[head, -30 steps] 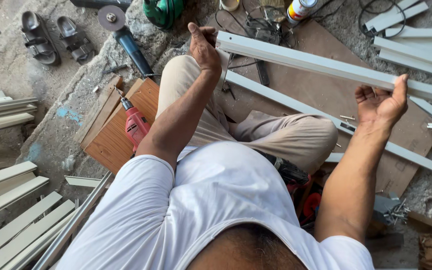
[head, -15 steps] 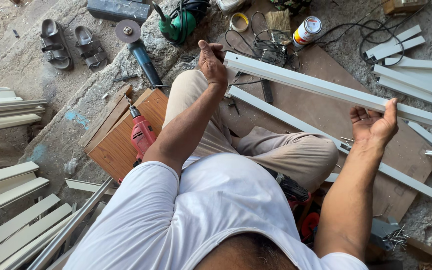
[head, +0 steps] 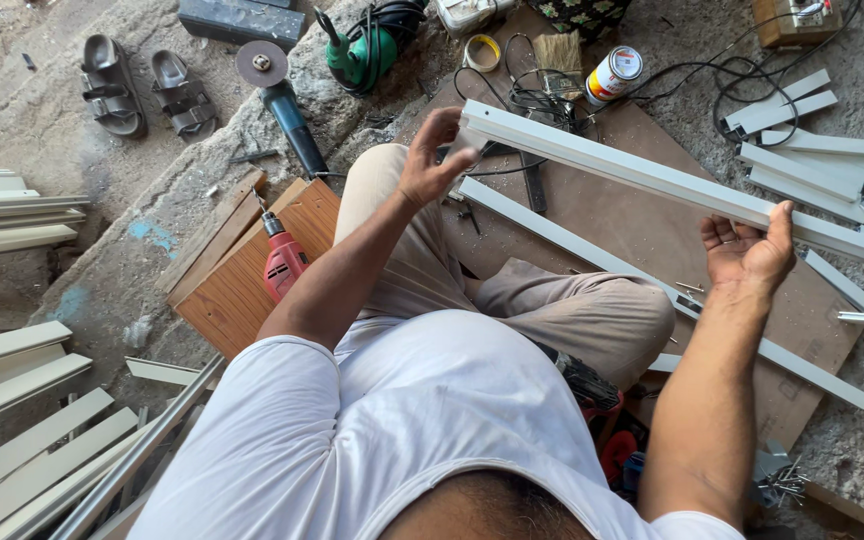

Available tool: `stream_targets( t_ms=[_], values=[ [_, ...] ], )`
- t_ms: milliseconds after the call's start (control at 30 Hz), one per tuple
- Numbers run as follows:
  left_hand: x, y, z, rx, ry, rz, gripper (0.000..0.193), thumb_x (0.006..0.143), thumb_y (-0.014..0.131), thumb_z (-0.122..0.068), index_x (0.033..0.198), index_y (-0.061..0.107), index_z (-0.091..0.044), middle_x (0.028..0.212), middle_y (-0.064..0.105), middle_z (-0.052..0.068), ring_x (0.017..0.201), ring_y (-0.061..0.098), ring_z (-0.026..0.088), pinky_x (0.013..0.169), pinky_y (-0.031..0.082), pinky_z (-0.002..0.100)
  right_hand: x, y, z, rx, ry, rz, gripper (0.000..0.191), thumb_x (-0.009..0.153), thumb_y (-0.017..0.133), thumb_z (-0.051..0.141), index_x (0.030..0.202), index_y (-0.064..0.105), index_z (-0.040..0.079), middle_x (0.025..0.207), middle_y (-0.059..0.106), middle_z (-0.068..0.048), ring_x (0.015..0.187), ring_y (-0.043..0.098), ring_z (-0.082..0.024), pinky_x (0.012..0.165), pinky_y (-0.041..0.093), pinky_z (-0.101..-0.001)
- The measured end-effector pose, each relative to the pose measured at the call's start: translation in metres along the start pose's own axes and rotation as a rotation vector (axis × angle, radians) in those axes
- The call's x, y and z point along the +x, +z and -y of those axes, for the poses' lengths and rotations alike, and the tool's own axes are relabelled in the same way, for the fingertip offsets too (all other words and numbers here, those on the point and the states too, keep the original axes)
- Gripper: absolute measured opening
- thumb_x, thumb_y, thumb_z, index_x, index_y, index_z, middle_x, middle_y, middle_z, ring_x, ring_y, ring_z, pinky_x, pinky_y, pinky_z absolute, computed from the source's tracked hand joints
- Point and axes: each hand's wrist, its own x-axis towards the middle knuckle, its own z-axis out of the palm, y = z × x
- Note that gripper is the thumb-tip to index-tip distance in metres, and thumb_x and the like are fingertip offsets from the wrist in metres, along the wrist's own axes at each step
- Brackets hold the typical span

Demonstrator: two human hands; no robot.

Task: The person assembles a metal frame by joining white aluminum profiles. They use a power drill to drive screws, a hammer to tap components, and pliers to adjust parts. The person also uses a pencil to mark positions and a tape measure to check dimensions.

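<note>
Both hands have closed onto the bar since half a second ago, when the right palm hung open below it and the left only touched its end. Now the left hand [head: 432, 160] pinches the near end of the long white bar [head: 642, 175] between thumb and fingertips, and the right hand [head: 747, 255] cups it from beneath, thumb up over the far edge, so each grip is grasping the bar. Holding it at two well-spaced points keeps the long piece level and stops it sagging or twisting; it hangs in the air above the brown board [head: 652, 235], running from 11 o'clock down toward 3 o'clock across the person's knees.

A second white bar [head: 572, 240] lies flat on the board just below the held one, roughly parallel, at 1 o'clock from the bent knee. Short white offcuts [head: 802, 150] are stacked at 2 o'clock, near the right hand. A red drill [head: 282, 262] rests on a wooden box [head: 242, 290] at 9 o'clock, beside the left elbow. An angle grinder [head: 277, 95] and a green tool [head: 357, 50] lie at 11 o'clock, with sandals [head: 142, 90] farther out at 10 o'clock. A spray can [head: 614, 75] and tangled cables [head: 532, 95] sit at 12 o'clock, behind the bar.
</note>
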Motion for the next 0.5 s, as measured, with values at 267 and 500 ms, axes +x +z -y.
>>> stream_targets(
  t_ms=[267, 500],
  values=[
    [0.026, -0.008, 0.01, -0.337, -0.376, 0.215, 0.033, 0.087, 0.084, -0.017, 0.117, 0.072, -0.007, 0.11, 0.077, 0.002, 0.107, 0.07, 0.012, 0.099, 0.06, 0.031, -0.005, 0.011, 0.004, -0.019, 0.009, -0.037, 0.064, 0.1, 0.073, 0.049, 0.136, 0.052, 0.0, 0.109, 0.07, -0.019, 0.097, 0.069, -0.031, 0.091, 0.06, -0.0504],
    [0.018, -0.006, 0.013, -0.384, -0.288, 0.199, 0.043, 0.094, 0.083, -0.018, 0.131, 0.064, -0.007, 0.119, 0.07, 0.002, 0.114, 0.065, 0.012, 0.103, 0.057, 0.031, -0.009, 0.024, 0.007, -0.042, 0.032, -0.035, 0.062, 0.099, 0.071, 0.048, 0.139, 0.053, 0.003, 0.111, 0.069, -0.017, 0.097, 0.066, -0.03, 0.091, 0.058, -0.0493]
  ],
)
